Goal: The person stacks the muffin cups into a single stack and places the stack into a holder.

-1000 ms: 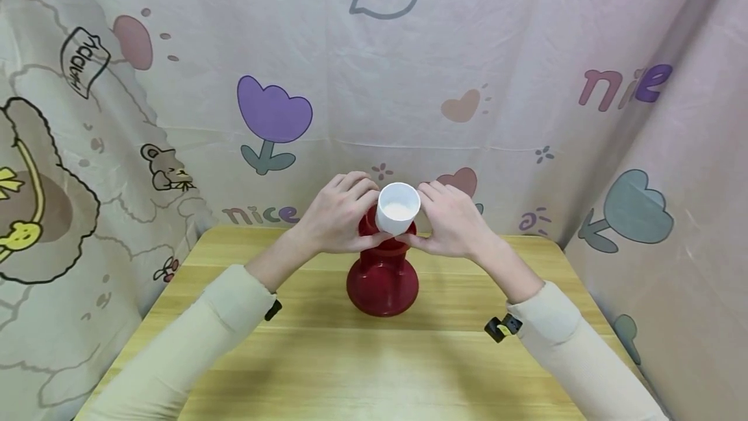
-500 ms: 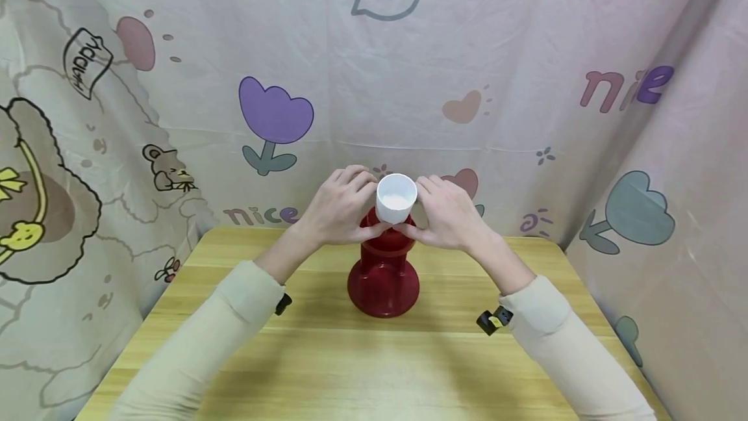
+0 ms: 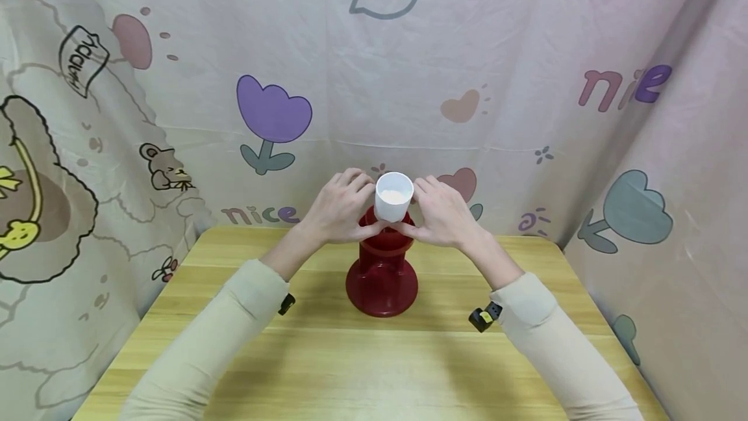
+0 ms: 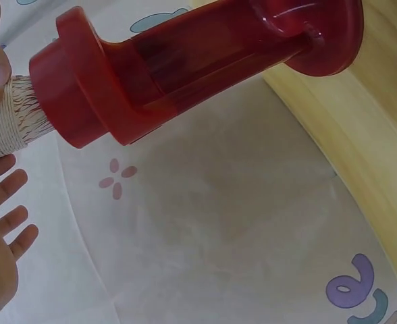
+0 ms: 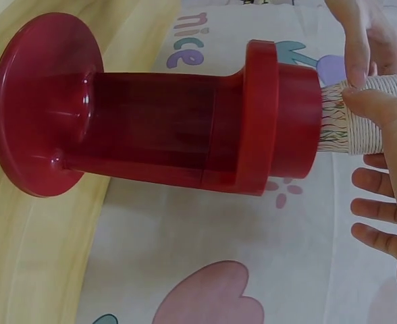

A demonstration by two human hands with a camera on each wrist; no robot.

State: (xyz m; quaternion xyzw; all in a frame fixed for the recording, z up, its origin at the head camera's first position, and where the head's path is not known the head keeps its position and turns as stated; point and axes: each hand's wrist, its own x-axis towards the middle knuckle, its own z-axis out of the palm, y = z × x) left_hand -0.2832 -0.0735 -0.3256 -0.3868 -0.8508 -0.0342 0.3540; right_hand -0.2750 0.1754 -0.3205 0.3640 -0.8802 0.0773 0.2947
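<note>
A white stack of nested paper cups [image 3: 389,206] stands over the top of a tall red tube-shaped holder [image 3: 381,286]. Its open mouth faces up. In the right wrist view, ridged rims circle the stack [image 5: 366,138], and a cup printed with wavy lines meets the holder's red collar [image 5: 260,121]. My left hand [image 3: 341,208] holds the stack from the left, thumb at the near side. My right hand [image 3: 442,212] grips it from the right, its thumb pressing the rims in the right wrist view and its other fingers behind.
The holder's wide round base [image 3: 382,301] rests on a light wooden table [image 3: 374,369]. A printed curtain [image 3: 374,83] hangs close behind the table and along both sides. Black wrist cameras [image 3: 485,317] sit below the sleeve cuffs.
Both hands and the cup stack have shifted slightly up and left in the head view, mostly in the first half second. The red holder stays in place.
</note>
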